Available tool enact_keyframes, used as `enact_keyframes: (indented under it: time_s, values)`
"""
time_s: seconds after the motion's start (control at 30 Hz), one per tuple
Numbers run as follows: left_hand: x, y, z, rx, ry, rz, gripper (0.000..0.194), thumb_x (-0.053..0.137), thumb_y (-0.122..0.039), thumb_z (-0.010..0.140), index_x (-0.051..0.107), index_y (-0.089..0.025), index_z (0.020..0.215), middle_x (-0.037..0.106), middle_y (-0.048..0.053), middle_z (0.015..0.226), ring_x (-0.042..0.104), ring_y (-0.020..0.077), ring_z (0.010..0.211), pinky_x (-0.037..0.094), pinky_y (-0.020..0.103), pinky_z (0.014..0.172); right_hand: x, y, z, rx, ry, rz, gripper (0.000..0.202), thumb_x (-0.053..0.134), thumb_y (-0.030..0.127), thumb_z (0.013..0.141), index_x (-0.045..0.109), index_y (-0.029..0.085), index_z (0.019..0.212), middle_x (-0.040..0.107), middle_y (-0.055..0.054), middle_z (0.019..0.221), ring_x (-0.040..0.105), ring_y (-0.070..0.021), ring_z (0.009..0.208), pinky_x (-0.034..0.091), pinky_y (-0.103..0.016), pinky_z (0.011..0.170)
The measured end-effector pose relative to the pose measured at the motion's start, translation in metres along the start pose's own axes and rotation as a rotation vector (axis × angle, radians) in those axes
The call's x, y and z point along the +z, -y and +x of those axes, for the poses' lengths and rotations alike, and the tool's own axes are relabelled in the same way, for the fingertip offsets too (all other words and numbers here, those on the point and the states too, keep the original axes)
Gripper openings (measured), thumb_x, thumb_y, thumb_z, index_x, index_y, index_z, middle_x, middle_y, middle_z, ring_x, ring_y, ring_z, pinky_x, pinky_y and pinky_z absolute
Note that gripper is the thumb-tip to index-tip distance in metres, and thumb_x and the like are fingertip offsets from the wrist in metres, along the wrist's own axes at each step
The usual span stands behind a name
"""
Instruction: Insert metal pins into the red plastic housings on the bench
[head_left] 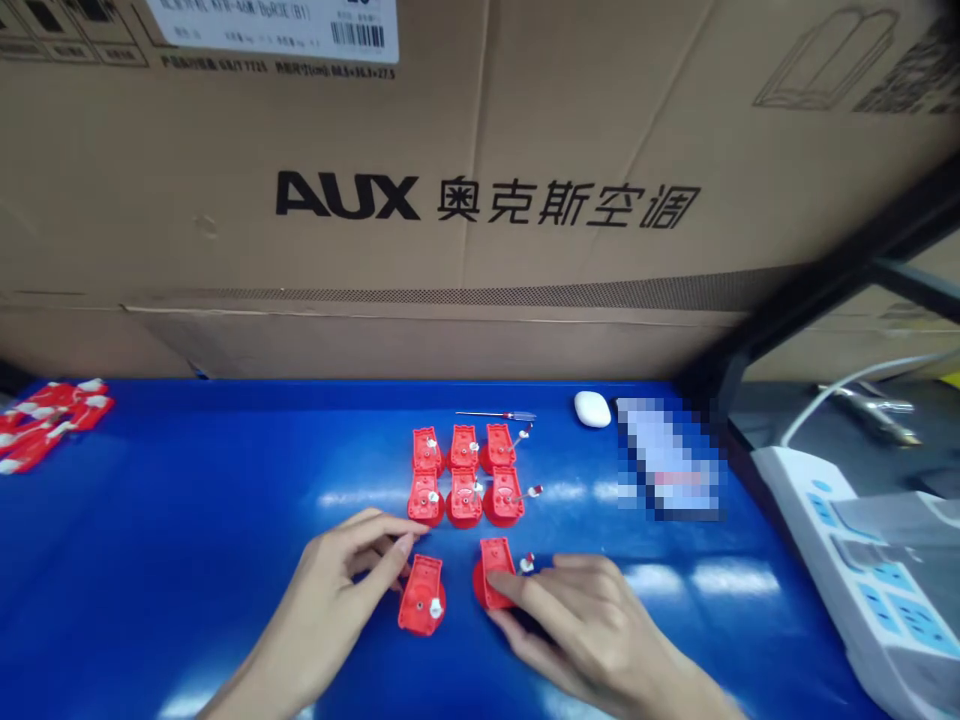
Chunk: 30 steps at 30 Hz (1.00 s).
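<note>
My left hand (352, 570) is beside a red plastic part (421, 592) with a small white piece on it. Its index finger and thumb reach out above that part's upper left, and I see nothing held between them. My right hand (581, 620) grips a second red plastic part (495, 560), index finger on its top face and thumb along its lower edge. A thin stem with a white and red tip (527, 563) sticks out to that part's right. Beyond both hands, several similar red parts (465, 495) stand in two rows, touching or nearly touching.
A small screwdriver (499, 415) lies behind the rows, near a white rounded object (592, 409) and a blurred-out flat object (667, 455). Red-and-white pieces (52, 420) are piled far left. A power strip (847, 560) lies right; a large cardboard box (465, 130) backs the blue table (225, 520).
</note>
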<state>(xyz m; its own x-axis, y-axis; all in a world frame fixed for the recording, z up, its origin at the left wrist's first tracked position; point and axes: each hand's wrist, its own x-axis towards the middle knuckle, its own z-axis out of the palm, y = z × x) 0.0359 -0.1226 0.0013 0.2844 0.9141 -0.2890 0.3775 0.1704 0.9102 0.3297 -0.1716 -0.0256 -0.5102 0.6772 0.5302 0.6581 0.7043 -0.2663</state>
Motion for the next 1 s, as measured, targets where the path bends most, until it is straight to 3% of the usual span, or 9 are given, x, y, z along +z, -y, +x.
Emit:
enact_keyframes:
  time_s: [0.17,0.43,0.53,0.63,0.7,0.83,0.9,1.0]
  values:
    - [-0.002,-0.002,0.007,0.015,-0.011,-0.022,0.038,0.072,-0.058,0.101,0.085,-0.03,0.124,0.078,0.009,0.127,0.078,0.0248,0.09,0.065,0.036,0.084,0.0,0.002,0.0,-0.009,0.011,0.012,0.013,0.062,0.022,0.111,0.069,0.02,0.122,0.078,0.003,0.078,0.07,-0.0135,0.058,0.052,-0.031,0.068]
    - [-0.009,-0.007,0.009,0.009,0.0,0.024,0.036,0.072,-0.058,0.1,0.083,-0.026,0.11,0.081,0.008,0.107,0.079,0.0266,0.092,0.064,0.035,0.083,-0.002,0.002,0.002,-0.004,0.017,0.008,0.015,0.06,0.022,0.113,0.069,0.02,0.124,0.078,0.004,0.078,0.069,-0.0123,0.058,0.051,-0.031,0.067]
    - [-0.021,-0.007,0.013,0.042,-0.101,0.085,0.034,0.068,-0.055,0.102,0.081,-0.025,0.11,0.08,0.006,0.097,0.074,0.0219,0.078,0.059,0.031,0.073,-0.001,0.003,0.002,-0.003,0.018,0.004,0.014,0.062,0.022,0.112,0.07,0.019,0.123,0.077,0.004,0.077,0.068,-0.0117,0.058,0.05,-0.031,0.067]
    - [-0.032,-0.011,0.029,0.085,-0.213,0.078,0.035,0.061,-0.048,0.105,0.079,-0.024,0.123,0.078,0.003,0.088,0.063,0.0172,0.062,0.051,0.029,0.062,-0.002,0.003,0.002,-0.003,0.016,-0.003,0.015,0.062,0.022,0.111,0.069,0.02,0.124,0.077,0.004,0.077,0.068,-0.0117,0.058,0.051,-0.031,0.068]
    - [-0.035,-0.015,0.043,0.117,-0.261,0.049,0.04,0.061,-0.046,0.104,0.078,-0.023,0.131,0.081,0.005,0.097,0.066,0.0187,0.071,0.054,0.03,0.069,-0.002,0.003,0.002,-0.004,0.018,-0.002,0.015,0.062,0.022,0.111,0.069,0.02,0.124,0.078,0.004,0.078,0.068,-0.0115,0.057,0.05,-0.031,0.067]
    - [-0.03,-0.019,0.069,0.126,-0.247,0.002,0.049,0.073,-0.049,0.097,0.077,-0.024,0.139,0.077,0.01,0.141,0.076,0.0267,0.107,0.061,0.034,0.087,-0.002,0.002,0.002,0.0,0.03,0.01,0.015,0.063,0.021,0.11,0.069,0.02,0.124,0.077,0.004,0.078,0.068,-0.0117,0.057,0.05,-0.031,0.066]
    - [-0.027,-0.018,0.076,0.12,-0.226,-0.021,0.053,0.074,-0.049,0.097,0.075,-0.025,0.144,0.076,0.01,0.146,0.077,0.0273,0.111,0.062,0.035,0.088,-0.002,0.002,0.001,0.0,0.026,0.008,0.016,0.062,0.02,0.111,0.069,0.02,0.125,0.077,0.003,0.08,0.068,-0.0123,0.058,0.051,-0.031,0.066]
    - [-0.024,-0.014,0.083,0.107,-0.196,-0.048,0.059,0.074,-0.05,0.098,0.071,-0.026,0.152,0.077,0.011,0.142,0.078,0.0254,0.102,0.062,0.034,0.081,-0.001,0.002,0.001,-0.005,0.015,0.002,0.017,0.06,0.021,0.112,0.069,0.019,0.126,0.077,0.003,0.081,0.068,-0.0129,0.058,0.05,-0.032,0.066]
